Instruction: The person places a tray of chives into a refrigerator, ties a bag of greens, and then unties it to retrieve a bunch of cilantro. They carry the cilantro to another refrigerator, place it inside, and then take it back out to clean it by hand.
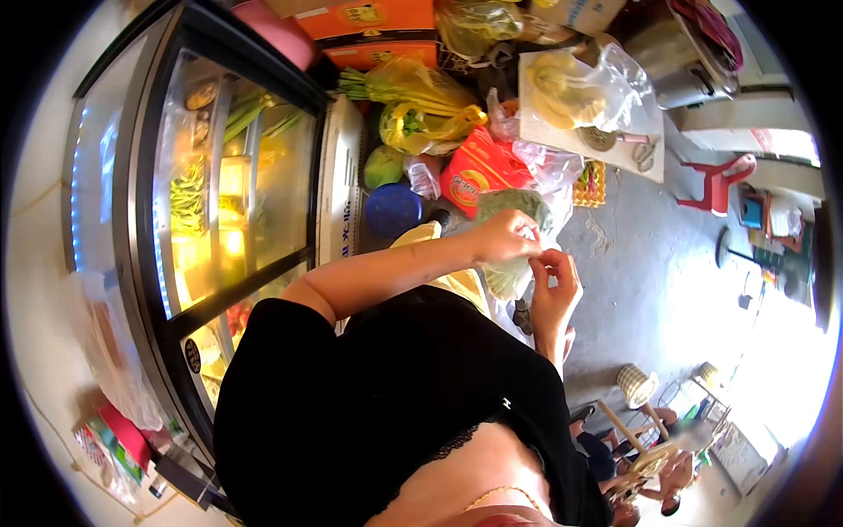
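Note:
A clear plastic bag of leafy green vegetables (509,277) hangs in front of my body, with greens showing above and below my left forearm. My left hand (511,237) is closed at the bag's upper part, fingers curled in a pinch. Close beside it, my right hand (557,288) pinches with thumb and forefinger, its fingertips almost meeting those of the left. What lies between the fingertips looks like gathered bag plastic, though it is small and partly hidden. Behind the bag sits a red bag (481,169) on the floor.
A glass-door display fridge (237,184) with vegetables stands at left. Ahead are a blue round container (392,209), bagged greens (421,123) and a small table (645,158) with scissors (644,156). A red stool (722,186) stands at right; people (676,474) sit at lower right.

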Available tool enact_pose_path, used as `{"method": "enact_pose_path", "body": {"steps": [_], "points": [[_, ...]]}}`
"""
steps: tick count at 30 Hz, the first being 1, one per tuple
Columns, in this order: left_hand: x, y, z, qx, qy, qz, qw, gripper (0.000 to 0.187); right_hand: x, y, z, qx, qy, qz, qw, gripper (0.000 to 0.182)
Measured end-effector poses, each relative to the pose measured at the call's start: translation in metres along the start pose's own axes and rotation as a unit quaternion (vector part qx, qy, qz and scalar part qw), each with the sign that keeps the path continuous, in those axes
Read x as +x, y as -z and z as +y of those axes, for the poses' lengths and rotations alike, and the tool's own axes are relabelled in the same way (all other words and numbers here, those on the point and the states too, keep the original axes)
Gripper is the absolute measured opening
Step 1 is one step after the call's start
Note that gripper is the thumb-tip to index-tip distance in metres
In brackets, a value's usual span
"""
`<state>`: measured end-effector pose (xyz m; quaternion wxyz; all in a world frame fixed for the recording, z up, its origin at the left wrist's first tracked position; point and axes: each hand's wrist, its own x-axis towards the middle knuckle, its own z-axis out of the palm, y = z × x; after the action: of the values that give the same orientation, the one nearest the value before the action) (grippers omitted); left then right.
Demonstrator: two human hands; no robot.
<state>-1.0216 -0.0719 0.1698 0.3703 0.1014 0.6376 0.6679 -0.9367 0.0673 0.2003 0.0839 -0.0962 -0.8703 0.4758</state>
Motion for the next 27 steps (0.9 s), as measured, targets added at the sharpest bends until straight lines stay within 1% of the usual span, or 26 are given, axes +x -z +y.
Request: {"method": "enact_pose_path", "body": {"steps": [2,3,4,6,10,12,15,16,19,21,22,24,26,27], "points": [[0.005,-0.001,-0.02,-0.067,-0.012,-0.047,0.997,0.019,0.0,0.006,0.0,-0.014,0.011,-0.016,1.0,0.01],[0.003,0.001,-0.016,-0.086,0.01,-0.074,0.994,0.018,0.0,0.007,0.001,-0.011,0.02,-0.021,1.0,0.01],[-0.001,0.003,-0.007,-0.084,0.012,-0.083,0.993,0.018,-0.001,0.008,0.002,-0.013,0.015,-0.014,1.0,0.01],[-0.009,0.007,0.011,-0.109,0.145,-0.107,0.978,0.015,-0.004,0.008,0.002,-0.019,0.023,-0.017,0.999,0.009],[-0.012,0.008,0.013,-0.155,0.169,-0.143,0.963,0.015,-0.008,0.008,0.002,-0.016,0.023,-0.004,1.0,0.008],[-0.013,0.004,0.009,-0.152,0.165,-0.133,0.965,0.015,-0.009,0.009,0.001,-0.022,0.018,0.001,1.0,0.008],[-0.015,0.002,0.002,-0.182,0.171,-0.088,0.964,0.017,-0.01,0.009,-0.005,-0.001,0.003,0.046,0.999,0.011],[-0.017,-0.001,0.004,-0.178,0.163,-0.066,0.968,0.017,-0.01,0.01,-0.007,0.01,0.014,0.061,0.998,0.012],[-0.018,-0.005,0.002,-0.202,0.157,-0.066,0.965,0.016,-0.01,0.017,-0.011,0.016,0.051,0.058,0.997,0.013],[-0.019,-0.008,0.004,-0.223,0.158,-0.036,0.961,0.012,-0.011,0.014,-0.01,0.004,0.046,0.058,0.997,0.013],[-0.02,-0.008,0.003,-0.219,0.159,-0.041,0.962,0.012,-0.011,0.012,-0.009,-0.008,0.044,0.053,0.998,0.012],[-0.018,-0.01,0.0,-0.213,0.122,-0.061,0.968,0.008,-0.013,0.009,-0.003,-0.025,0.057,0.09,0.994,0.009],[-0.018,-0.014,0.001,-0.157,0.112,-0.034,0.981,0.01,-0.014,0.013,0.004,-0.058,0.106,0.086,0.989,0.007],[-0.017,-0.016,0.002,-0.136,0.099,-0.024,0.985,0.01,-0.016,0.016,0.003,-0.082,0.099,0.09,0.988,0.007]]}}
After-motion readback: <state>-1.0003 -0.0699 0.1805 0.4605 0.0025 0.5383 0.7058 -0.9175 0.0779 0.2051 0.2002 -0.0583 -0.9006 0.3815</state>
